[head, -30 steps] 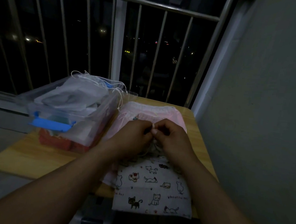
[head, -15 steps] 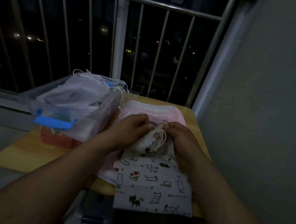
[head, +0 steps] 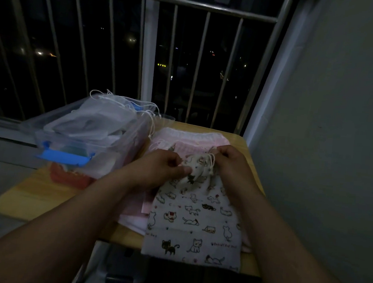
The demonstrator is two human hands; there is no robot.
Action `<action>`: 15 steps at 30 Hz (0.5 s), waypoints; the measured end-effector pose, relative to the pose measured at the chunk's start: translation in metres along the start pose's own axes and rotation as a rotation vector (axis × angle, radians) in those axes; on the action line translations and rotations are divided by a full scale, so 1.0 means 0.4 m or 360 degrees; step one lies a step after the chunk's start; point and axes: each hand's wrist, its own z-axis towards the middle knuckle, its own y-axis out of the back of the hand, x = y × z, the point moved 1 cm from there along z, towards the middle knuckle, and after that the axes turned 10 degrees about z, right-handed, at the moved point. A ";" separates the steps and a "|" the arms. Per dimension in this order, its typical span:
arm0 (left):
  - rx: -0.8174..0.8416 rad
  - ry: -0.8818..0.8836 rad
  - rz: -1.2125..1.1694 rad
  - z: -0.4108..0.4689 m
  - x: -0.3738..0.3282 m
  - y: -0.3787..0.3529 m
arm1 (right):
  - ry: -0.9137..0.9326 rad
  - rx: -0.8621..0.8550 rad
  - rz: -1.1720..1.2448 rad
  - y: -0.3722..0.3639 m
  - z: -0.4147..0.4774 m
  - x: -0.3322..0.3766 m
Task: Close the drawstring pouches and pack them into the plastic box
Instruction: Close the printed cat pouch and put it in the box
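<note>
Left hand (head: 168,166) pinching bunched top of cat pouch (head: 193,219) on table (head: 45,189); right hand (head: 232,160) pinching what looks like string (head: 211,163). Closing step going on. Next: pulling tight, lifting into plastic box (head: 133,135) nearby.

The left hand (head: 168,166) and right hand (head: 230,160) have drawn apart, gathering the cat-print pouch (head: 194,219) mouth.

- Left hand (head: 168,166), fingers curled, pinches the cat-print pouch (head: 193,225) at its gathered neck.
- Right hand (head: 230,160) pinches the drawstring (head: 212,163); both forearms reach forward.
</note>
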 end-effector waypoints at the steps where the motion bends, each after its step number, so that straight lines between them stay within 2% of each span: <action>1: -0.0032 -0.0025 0.0012 0.000 0.001 0.006 | -0.0065 0.0074 0.0019 0.010 0.004 0.003; 4: -0.0177 -0.0007 -0.0039 0.004 0.007 0.005 | -0.0450 0.0483 0.0076 0.052 -0.005 0.002; 6: -0.0255 0.0029 -0.0083 0.005 0.013 0.001 | -0.0519 0.0703 -0.0130 0.075 -0.015 -0.011; 8: -0.0237 0.0072 -0.0212 0.010 0.022 0.005 | -0.0403 0.0670 -0.0259 0.080 -0.016 -0.022; 11: 0.0062 0.0026 -0.0412 0.005 0.027 0.011 | -0.0144 0.0417 -0.0236 0.070 -0.010 -0.021; 13: 0.0071 -0.0096 -0.0388 -0.002 0.019 0.014 | 0.0031 0.0312 -0.0167 0.067 -0.004 -0.011; 15: 0.0015 -0.0104 -0.0455 -0.008 0.007 0.021 | 0.0030 0.0275 -0.0016 0.078 0.000 -0.004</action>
